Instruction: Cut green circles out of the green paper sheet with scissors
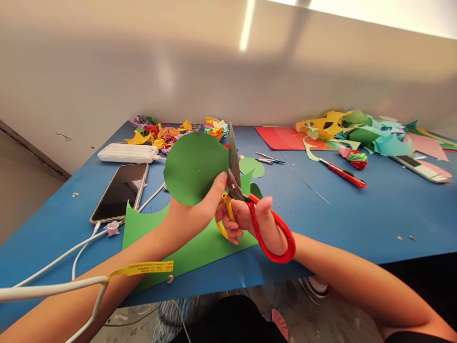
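Note:
Between the thumb and hidden fingers of my left hand (203,205) is a round green paper disc (194,166), held up above the table. My right hand (246,221) grips a pair of scissors (234,176) with one red and one yellow handle loop. The blades point upward and sit at the disc's right edge, close to my left thumb. Below both hands lies a green paper sheet (214,247) with curved pieces cut from its top edge. Behind the scissors a light green paper circle (252,167) rests on the table.
On the blue table (357,214) are a phone (121,193) and a white power bank (128,153) with cables at left. Crumpled paper (167,136) lies behind them. To the right are a red sheet (276,138), a red cutter knife (342,173) and a pile of paper scraps (371,131).

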{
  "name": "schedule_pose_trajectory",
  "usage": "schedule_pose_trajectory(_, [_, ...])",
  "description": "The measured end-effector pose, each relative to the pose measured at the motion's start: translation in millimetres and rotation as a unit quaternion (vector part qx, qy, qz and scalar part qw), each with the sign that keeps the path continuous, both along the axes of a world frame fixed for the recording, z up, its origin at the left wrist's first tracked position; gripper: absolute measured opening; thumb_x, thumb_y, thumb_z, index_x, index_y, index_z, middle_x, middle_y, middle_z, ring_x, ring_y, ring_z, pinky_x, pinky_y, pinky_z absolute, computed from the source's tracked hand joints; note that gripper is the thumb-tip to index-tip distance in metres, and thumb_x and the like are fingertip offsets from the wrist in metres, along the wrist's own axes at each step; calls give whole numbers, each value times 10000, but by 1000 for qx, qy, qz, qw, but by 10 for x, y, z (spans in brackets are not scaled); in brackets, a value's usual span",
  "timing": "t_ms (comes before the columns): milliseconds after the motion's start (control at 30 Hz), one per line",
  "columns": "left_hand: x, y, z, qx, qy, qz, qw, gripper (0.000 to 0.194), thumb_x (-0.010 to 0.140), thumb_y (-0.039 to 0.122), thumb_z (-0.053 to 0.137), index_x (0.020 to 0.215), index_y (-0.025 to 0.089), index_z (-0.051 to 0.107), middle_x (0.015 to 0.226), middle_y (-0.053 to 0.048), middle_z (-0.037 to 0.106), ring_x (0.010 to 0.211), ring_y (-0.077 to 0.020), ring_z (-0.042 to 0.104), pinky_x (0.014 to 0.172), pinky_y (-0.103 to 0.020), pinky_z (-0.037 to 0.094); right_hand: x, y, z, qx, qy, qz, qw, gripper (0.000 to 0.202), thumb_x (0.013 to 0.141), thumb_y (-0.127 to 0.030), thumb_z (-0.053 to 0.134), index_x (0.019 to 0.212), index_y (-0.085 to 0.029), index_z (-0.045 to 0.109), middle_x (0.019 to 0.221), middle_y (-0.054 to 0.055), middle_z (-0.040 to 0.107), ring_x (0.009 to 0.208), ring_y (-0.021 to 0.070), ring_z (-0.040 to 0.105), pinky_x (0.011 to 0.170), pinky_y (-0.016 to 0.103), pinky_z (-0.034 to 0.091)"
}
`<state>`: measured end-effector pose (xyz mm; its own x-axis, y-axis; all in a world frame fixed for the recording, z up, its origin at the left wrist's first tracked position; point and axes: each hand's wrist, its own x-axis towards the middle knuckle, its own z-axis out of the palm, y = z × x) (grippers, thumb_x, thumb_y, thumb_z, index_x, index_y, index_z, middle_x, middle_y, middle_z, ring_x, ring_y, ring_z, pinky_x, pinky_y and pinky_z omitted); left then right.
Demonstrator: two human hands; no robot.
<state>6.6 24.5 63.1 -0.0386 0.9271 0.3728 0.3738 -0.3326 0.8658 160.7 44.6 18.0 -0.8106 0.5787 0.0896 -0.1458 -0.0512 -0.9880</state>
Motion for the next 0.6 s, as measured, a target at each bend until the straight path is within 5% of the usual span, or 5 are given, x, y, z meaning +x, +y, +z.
schedule_pose_trajectory(600, [1,-22,33,-18,6,4,1000,448,916,303,490,480,227,426,454,46,446,511,-124,487,747,-287,474,12,-4,6,27,-19,-7,999,867,702,-917,84,960,-172,444,738,-35,282,565,105,270,528,290,350])
